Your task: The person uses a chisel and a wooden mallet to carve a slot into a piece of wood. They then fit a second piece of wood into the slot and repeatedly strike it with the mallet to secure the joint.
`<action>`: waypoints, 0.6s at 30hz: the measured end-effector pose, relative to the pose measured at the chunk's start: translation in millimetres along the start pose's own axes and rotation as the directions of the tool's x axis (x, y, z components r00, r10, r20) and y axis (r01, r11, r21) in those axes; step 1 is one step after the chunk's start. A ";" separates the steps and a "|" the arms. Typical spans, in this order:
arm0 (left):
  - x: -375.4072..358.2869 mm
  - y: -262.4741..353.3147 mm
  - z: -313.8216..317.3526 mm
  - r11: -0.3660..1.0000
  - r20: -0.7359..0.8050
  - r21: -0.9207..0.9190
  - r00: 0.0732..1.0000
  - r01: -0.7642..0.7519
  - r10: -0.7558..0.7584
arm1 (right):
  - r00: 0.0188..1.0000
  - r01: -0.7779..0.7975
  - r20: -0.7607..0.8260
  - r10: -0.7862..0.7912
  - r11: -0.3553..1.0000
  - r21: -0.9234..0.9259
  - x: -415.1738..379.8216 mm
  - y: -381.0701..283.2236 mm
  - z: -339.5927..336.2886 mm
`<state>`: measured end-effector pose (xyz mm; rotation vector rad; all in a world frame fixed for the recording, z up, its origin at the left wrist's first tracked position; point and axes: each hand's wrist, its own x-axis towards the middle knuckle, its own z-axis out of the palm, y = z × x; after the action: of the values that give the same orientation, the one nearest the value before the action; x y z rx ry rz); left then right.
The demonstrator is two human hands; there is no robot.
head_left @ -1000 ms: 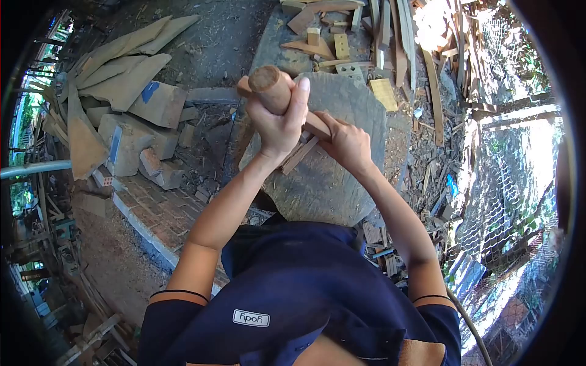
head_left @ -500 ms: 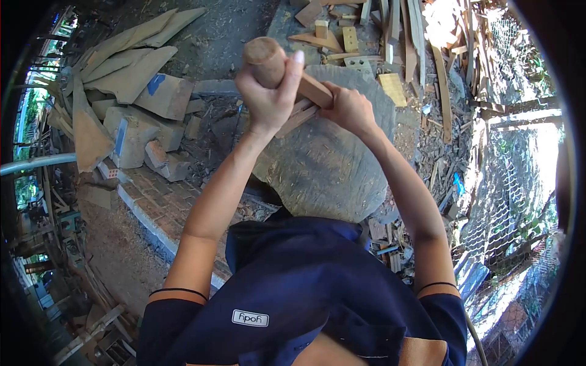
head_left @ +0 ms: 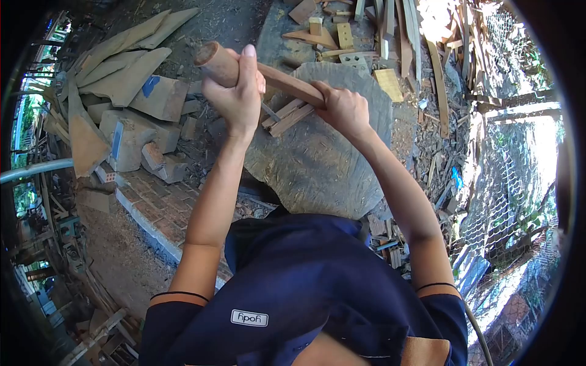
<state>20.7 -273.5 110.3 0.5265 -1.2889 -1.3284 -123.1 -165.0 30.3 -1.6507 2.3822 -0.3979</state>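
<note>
My left hand (head_left: 235,100) is wrapped round a thick, round wooden piece (head_left: 218,63), whose blunt end points to the upper left. A squared brown wooden bar (head_left: 287,84) runs from behind that hand to my right hand (head_left: 347,111), which is closed round its right end. Whether bar and round piece are joined is hidden by my left hand. Beneath the bar, short wooden strips (head_left: 292,120) lie on a broad stump (head_left: 323,158). A thin, narrow strip shows just below my left hand; what it belongs to, I cannot tell.
Beyond the stump lie a yellowish block (head_left: 389,85), a block with holes (head_left: 345,36) and long offcuts (head_left: 439,91). Large slabs and chunks (head_left: 128,76) are piled at the left, near a brick strip (head_left: 162,204). Wire netting (head_left: 503,183) stands at the right.
My left hand has moved left with the round piece, which now tilts more to the left. More of the bar shows between my hands. My right hand has shifted slightly.
</note>
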 end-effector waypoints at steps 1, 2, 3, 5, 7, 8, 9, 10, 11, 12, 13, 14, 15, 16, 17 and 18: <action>0.0 -1.0 -0.3 1.000 -0.001 0.002 1.000 -0.004 0.004 | 1.000 0.004 -0.002 -0.004 1.000 0.001 0.3 -0.8 1.5; -0.3 -2.7 0.7 0.998 -0.029 0.051 0.999 -0.025 0.026 | 1.000 0.005 -0.013 -0.004 1.000 0.017 0.4 -1.0 3.2; -0.3 -4.9 2.3 0.994 -0.055 0.096 0.997 -0.044 0.050 | 1.000 0.003 -0.025 -0.002 1.000 0.031 0.1 -0.2 3.8; -0.4 -10.0 5.8 0.986 -0.092 0.157 0.993 -0.059 0.074 | 0.999 0.037 -0.005 -0.036 0.998 0.048 1.1 6.0 1.4; 3.2 -19.4 0.1 0.973 -0.133 0.216 0.984 -0.086 0.117 | 0.996 0.083 0.003 -0.084 0.995 0.061 4.5 2.8 -11.3; 6.8 -29.6 -7.1 0.944 -0.125 0.296 0.973 -0.148 0.192 | 0.996 -0.017 0.091 -0.013 0.946 0.324 8.0 1.8 -23.5; 9.9 -36.5 -10.7 0.905 -0.118 0.376 0.959 -0.199 0.259 | 0.979 -0.138 0.203 0.028 0.823 0.552 9.0 -1.0 -39.6; 11.2 -37.6 -10.4 0.906 -0.125 0.375 0.958 -0.194 0.257 | 0.989 -0.124 0.137 0.048 0.772 0.623 7.3 -14.2 -66.1; 10.6 -37.1 -10.0 0.881 -0.110 0.424 0.953 -0.211 0.282 | 0.994 -0.111 0.079 0.078 0.714 0.692 4.4 -31.0 -98.6; 9.0 -35.4 -9.2 0.852 -0.091 0.471 0.948 -0.228 0.304 | 0.995 0.076 -0.096 -0.014 0.731 0.678 2.2 -40.6 -126.8; 4.4 -30.3 -5.0 0.855 -0.091 0.468 0.950 -0.224 0.299 | 0.956 0.263 -0.272 -0.110 0.732 0.629 1.0 -48.3 -155.3; -2.0 -22.6 2.6 0.898 -0.094 0.415 0.975 -0.144 0.200 | 0.910 0.382 -0.360 -0.203 0.749 0.541 -8.8 -58.2 -187.2; -4.6 -18.0 8.7 0.930 -0.091 0.362 0.990 -0.066 0.105 | 0.846 0.495 -0.440 -0.302 0.749 0.439 -21.2 -68.2 -208.8; -5.4 -20.3 9.4 0.920 -0.068 0.380 0.989 -0.096 0.131 | 0.735 0.606 -0.587 -0.340 0.717 0.343 -25.9 -77.2 -213.4; -6.3 -20.4 8.5 0.919 -0.064 0.380 0.987 -0.109 0.144 | 0.726 0.614 -0.597 -0.343 0.714 0.337 -31.7 -79.7 -209.3; -6.2 -16.5 9.2 0.838 0.017 0.454 0.943 -0.304 0.332 | 0.793 0.533 -0.406 -0.454 0.840 0.102 -37.3 -78.7 -199.3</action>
<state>7.5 -268.8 96.1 0.6333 -1.5650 -0.7245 -106.0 -136.8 245.3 -2.2459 1.9807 -1.1050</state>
